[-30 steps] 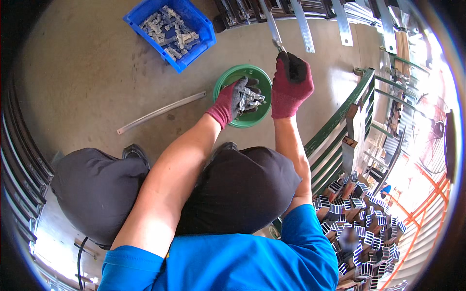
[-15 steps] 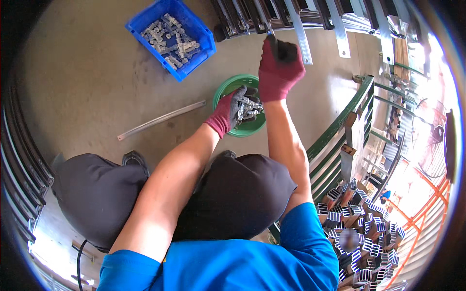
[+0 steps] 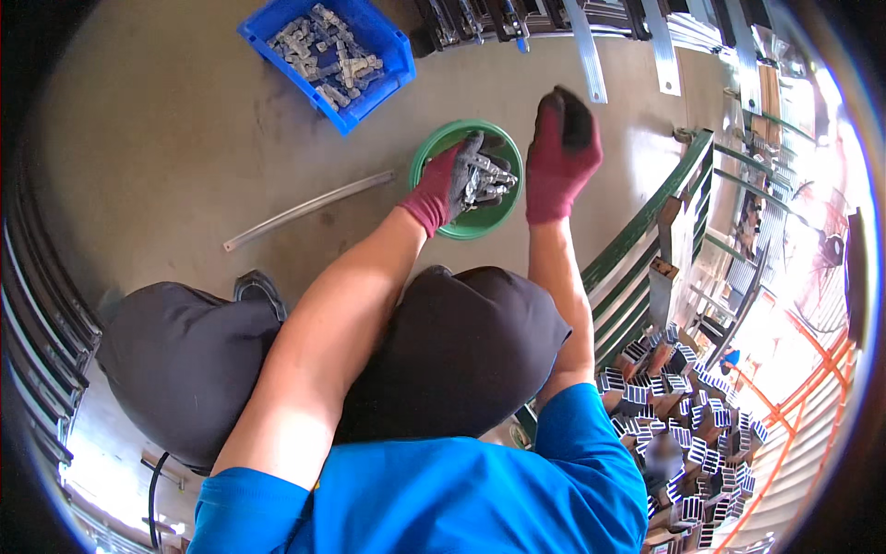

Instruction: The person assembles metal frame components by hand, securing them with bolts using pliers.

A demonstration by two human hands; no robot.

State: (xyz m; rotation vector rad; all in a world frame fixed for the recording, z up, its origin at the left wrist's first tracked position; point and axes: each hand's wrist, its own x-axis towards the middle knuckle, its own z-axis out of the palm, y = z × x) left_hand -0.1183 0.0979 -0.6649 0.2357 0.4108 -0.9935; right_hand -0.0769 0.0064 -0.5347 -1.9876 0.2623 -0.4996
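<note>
Small metal fittings: a loose cluster of shiny silver, knobbly, elongated pieces [image 3: 489, 181], lying at mixed angles in the left palm, above the round green plastic tub [image 3: 480, 225].
Left hand: the left hand [image 3: 450, 181], in a maroon glove with a dark grey palm, is cupped around the cluster and hides part of it.
Right hand: the right hand [image 3: 565, 157], gloved alike, is raised to the right of the tub, fingers curled inward; I cannot tell whether they grip anything.
Blue bin: an angular blue plastic bin [image 3: 369, 103] stands beyond the tub to the left, containing similar, duller fittings [image 3: 351, 69].
Floor strip: a long, narrow, pale metal strip [image 3: 309, 210] lies left of the tub.
Far edge: flat silver metal bars [image 3: 587, 51] project toward the right hand.
Right side: a green metal frame [image 3: 646, 208] stands near the right forearm.
</note>
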